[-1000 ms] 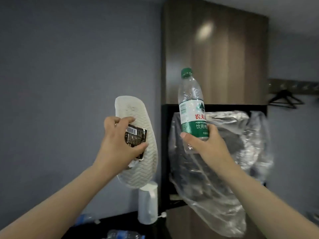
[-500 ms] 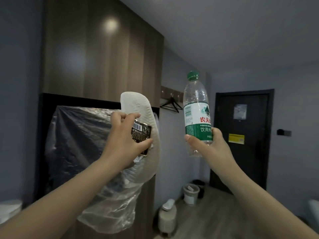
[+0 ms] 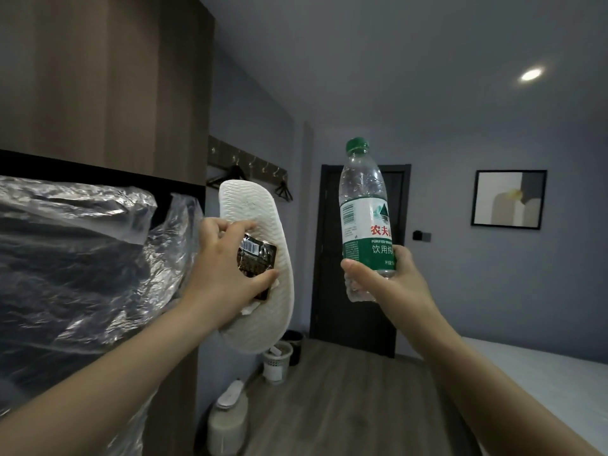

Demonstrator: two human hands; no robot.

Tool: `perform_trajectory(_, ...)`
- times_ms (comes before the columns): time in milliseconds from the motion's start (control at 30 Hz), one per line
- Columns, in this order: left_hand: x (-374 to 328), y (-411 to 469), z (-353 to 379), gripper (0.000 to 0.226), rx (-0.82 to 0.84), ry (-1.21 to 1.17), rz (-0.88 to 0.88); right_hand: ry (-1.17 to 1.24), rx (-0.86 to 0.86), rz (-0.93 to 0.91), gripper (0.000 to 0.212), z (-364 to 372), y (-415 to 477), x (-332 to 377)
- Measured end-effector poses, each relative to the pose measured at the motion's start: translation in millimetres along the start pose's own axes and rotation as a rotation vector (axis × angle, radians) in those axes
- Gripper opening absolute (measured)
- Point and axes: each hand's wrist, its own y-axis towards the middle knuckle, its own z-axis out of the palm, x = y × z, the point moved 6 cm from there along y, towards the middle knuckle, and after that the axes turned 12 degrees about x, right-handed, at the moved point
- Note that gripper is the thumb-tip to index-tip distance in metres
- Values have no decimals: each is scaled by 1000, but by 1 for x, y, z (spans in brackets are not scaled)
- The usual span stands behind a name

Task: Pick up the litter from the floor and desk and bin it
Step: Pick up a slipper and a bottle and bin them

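My left hand (image 3: 223, 271) is raised at chest height and grips a white slipper (image 3: 263, 251), sole facing me, together with a dark snack wrapper (image 3: 256, 258) bearing a barcode, pressed against the sole. A bit of white paper pokes out below the wrapper. My right hand (image 3: 388, 284) holds an empty clear water bottle (image 3: 363, 218) upright by its lower part; it has a green cap and a green and white label. A white slotted waste basket (image 3: 278, 360) stands on the floor by the wall, with a dark bin (image 3: 294, 342) just behind it.
A screen wrapped in clear plastic film (image 3: 75, 268) fills the left under a wooden panel (image 3: 105, 80). A pale pedal bin (image 3: 227, 422) stands at the cabinet's foot. Ahead are wooden floor, a dark door (image 3: 329, 291), and a bed edge (image 3: 539, 376) at the right.
The view has swung further right: the plastic-wrapped screen slid to the left edge, while the door, a framed picture and the bed came in. Both hands keep the same grips.
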Motion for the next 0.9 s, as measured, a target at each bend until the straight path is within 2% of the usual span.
perform_trajectory(200,64,67,29,77,7,-54,82,-24,-78,32,57,31,70,-39)
perform_trajectory(433,134,131,90,76,62,-133,132,-57,-135,108,62,50,141,-100)
perform_trajectory(767,212,220,222,73,108,-165,127,-91,-177,132,62,24,261,-223)
perform_trajectory(900,237,270,272,73,106,-150,90,-85,-138,160,62,8,321,-276)
